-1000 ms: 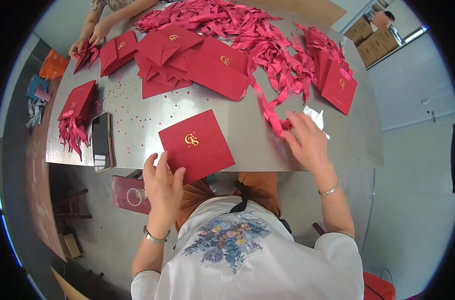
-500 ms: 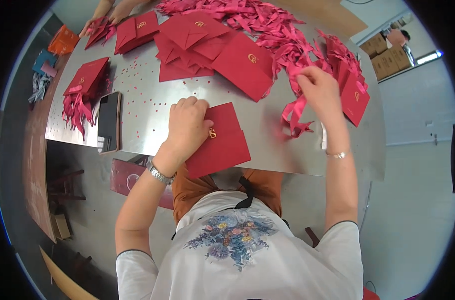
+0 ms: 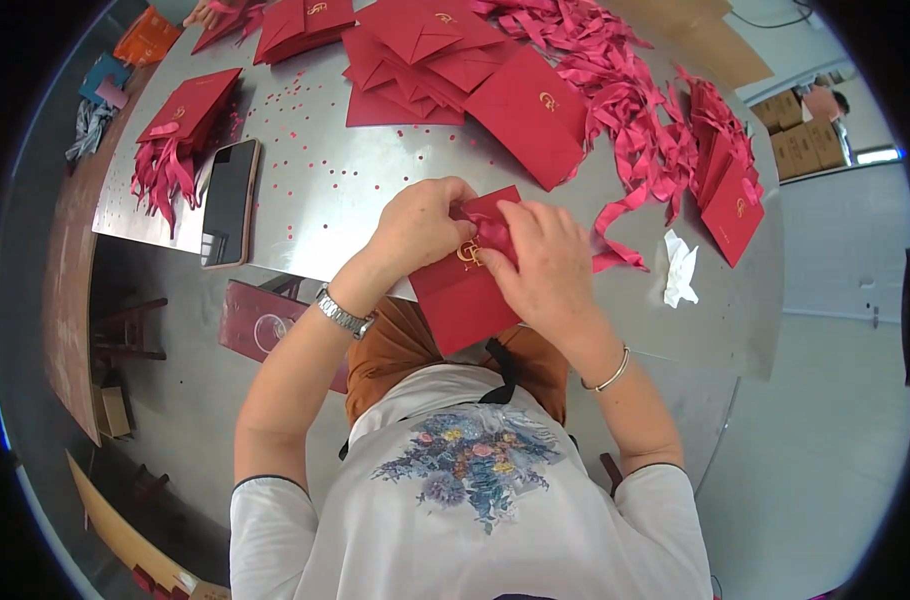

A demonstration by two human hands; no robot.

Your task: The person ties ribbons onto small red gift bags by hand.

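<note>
At the near edge of the table, a red paper envelope [image 3: 465, 312] with a gold emblem lies tilted in front of me. My left hand [image 3: 423, 228] is closed on its upper left part, thumb over the emblem. A short loop of pink ribbon [image 3: 493, 232] sits bunched on the envelope's upper part, between my two thumbs. My right hand [image 3: 547, 262] pinches this ribbon from the right, fingers curled over the envelope's edge. The fingertips partly hide where ribbon and paper meet.
Loose red envelopes [image 3: 415, 60] lie piled at the back, beside a long heap of pink ribbons [image 3: 625, 110]. Beribboned envelopes stand in stacks at left [image 3: 190, 105] and right [image 3: 730, 210]. A phone [image 3: 232, 205], a crumpled white tissue [image 3: 680, 268] and another person's hand [image 3: 203, 14] are also there.
My right hand has come from the ribbon heap down to the envelope, bringing a ribbon. My left hand has shifted right with the envelope, and the white tissue is now uncovered.
</note>
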